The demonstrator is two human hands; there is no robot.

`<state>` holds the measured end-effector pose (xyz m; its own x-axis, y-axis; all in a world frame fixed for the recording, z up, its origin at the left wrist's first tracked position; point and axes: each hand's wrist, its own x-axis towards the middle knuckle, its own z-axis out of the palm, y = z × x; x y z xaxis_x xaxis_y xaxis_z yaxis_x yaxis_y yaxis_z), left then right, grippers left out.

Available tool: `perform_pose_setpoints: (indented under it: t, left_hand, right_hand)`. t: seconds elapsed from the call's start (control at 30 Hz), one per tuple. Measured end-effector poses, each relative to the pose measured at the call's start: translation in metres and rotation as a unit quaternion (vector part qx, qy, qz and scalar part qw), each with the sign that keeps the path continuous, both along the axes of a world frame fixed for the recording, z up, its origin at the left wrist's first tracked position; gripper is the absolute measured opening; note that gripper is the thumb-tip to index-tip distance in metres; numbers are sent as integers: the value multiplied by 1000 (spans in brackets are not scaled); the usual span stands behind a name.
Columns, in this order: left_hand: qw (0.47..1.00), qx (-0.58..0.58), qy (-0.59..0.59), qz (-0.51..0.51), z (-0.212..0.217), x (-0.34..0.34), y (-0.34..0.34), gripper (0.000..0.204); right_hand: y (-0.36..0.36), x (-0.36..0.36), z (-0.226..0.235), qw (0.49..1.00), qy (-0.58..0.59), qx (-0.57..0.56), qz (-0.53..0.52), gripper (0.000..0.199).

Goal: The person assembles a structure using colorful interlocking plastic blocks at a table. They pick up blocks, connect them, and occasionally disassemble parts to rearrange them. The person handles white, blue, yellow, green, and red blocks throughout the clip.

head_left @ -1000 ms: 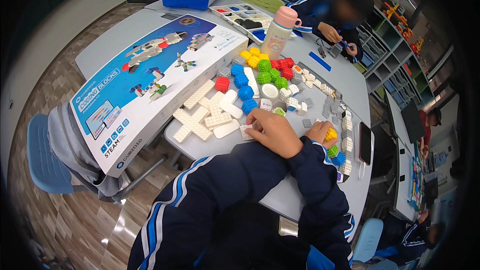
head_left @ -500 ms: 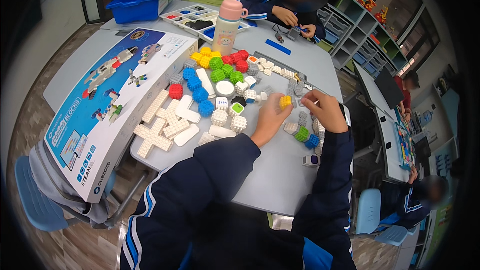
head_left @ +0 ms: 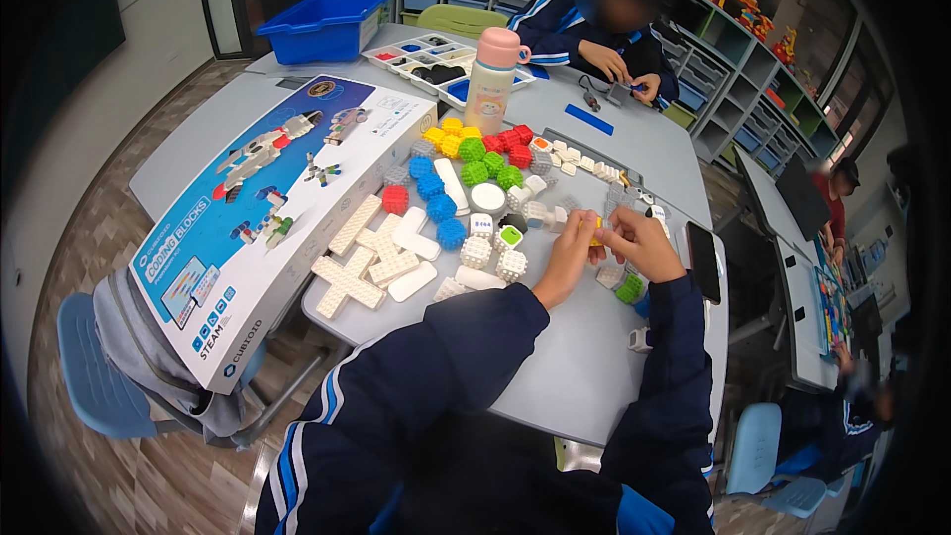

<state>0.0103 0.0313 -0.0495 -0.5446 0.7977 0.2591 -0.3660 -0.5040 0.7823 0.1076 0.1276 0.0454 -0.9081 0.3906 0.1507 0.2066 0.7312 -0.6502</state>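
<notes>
Above the table's right part my two hands meet at a small yellow block (head_left: 597, 223), mostly covered by fingers. My left hand (head_left: 565, 263) is closed around it. My right hand (head_left: 642, 241) is pinched against it from the right; whatever its fingertips grip is hidden. Below the hands a green studded block (head_left: 629, 287) shows partly, and a white cube (head_left: 639, 339) sits near my right sleeve. Left of my hands lie white studded blocks (head_left: 475, 253), a cube with a green face (head_left: 509, 237) and a round white piece (head_left: 487, 199).
Blue (head_left: 441, 207), green (head_left: 492, 163), red (head_left: 394, 199) and yellow blocks cluster mid-table beside white bars (head_left: 349, 282). A large set box (head_left: 287, 198) leans at left. A pink-lidded bottle (head_left: 489, 89), sorting tray (head_left: 406, 59) and blue bin (head_left: 327, 28) stand behind. A phone (head_left: 703, 263) lies right; another person works opposite.
My hands have come together at the yellow block, which the left hand held apart from the right before. The view has shifted, so the table sits farther right and the phone shows.
</notes>
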Motion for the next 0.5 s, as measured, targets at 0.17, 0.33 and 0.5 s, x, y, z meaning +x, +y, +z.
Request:
perform_pose_setpoints:
  t: [0.17,0.33,0.5]
  left_hand:
    - [997,-70,-32,-13,8,-1,-9,41]
    - [992,-25,-119,-19,6,-1,-13,37]
    - [981,6,-186,-58,6,-10,-13,39]
  right_hand:
    - [-11,-6,-3,989,5,147,7,35]
    - [-19,-14,-22,972,54,228,11,37]
    - [-11,-18,-35,973,158,-165,8,39]
